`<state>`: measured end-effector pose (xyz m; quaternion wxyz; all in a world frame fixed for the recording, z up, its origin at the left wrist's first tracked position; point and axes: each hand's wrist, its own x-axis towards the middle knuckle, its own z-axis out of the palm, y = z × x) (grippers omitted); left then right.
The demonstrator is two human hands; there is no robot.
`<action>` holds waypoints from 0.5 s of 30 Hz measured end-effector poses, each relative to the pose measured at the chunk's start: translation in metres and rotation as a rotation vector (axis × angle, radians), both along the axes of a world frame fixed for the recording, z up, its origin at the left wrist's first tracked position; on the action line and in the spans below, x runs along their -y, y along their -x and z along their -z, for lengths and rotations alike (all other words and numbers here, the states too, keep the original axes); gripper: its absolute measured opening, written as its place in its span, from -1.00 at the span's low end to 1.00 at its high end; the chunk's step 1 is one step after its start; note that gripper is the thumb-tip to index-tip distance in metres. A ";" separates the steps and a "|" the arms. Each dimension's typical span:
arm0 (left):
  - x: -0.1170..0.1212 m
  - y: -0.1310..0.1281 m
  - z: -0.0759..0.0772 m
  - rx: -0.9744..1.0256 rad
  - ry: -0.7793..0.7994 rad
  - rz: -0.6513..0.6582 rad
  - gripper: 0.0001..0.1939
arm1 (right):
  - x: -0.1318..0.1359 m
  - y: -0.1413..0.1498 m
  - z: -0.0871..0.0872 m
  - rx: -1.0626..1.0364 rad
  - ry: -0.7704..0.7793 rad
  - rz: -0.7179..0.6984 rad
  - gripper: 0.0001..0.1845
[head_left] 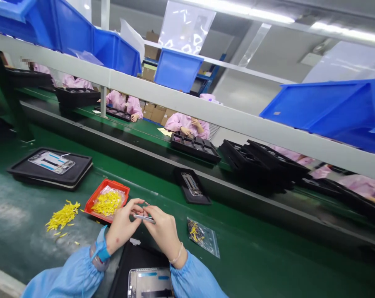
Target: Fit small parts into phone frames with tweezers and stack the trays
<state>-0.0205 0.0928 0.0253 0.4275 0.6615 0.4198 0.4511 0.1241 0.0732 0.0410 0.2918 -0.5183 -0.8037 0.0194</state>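
Observation:
My left hand (123,223) and my right hand (163,229) meet in front of me, fingertips close together. Pinched in my right hand is a slim silvery tool, seemingly tweezers (144,218), lying across the gap between the hands. The fingers of my left hand are curled in a pinch; whatever is in them is too small to make out. Below lies a phone frame (150,283) with blue strips on a black tray (123,271), partly covered by my right sleeve. Just beyond my left hand, a red bin (92,203) holds small yellow pieces (107,203).
More yellow pieces (62,216) are heaped at left. A zip bag (206,240) lies right. Phone frames rest on a black tray stack (78,176) and another black tray (203,200). Blue bins (178,70) hang above; people in pink (187,124) sit across the conveyor.

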 end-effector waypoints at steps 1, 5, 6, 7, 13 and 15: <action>-0.003 0.004 -0.001 -0.001 -0.022 -0.032 -0.61 | -0.006 0.004 -0.002 -0.003 -0.012 -0.021 -0.83; -0.019 0.028 -0.001 -0.083 -0.083 -0.242 -0.74 | -0.034 0.020 -0.010 -0.174 -0.013 -0.051 -0.81; -0.023 0.035 -0.001 -0.121 -0.098 -0.322 -0.79 | -0.040 0.025 -0.011 -0.252 0.017 -0.038 -0.80; -0.027 0.042 0.000 -0.158 -0.108 -0.400 -0.82 | -0.047 0.030 -0.011 -0.323 0.064 -0.020 -0.79; -0.040 0.062 0.003 -0.114 -0.054 -0.488 -0.80 | -0.078 0.057 0.007 -0.432 0.335 0.010 -0.74; -0.041 0.061 0.005 -0.086 -0.058 -0.464 -0.81 | -0.083 0.062 0.014 -0.457 0.375 0.000 -0.80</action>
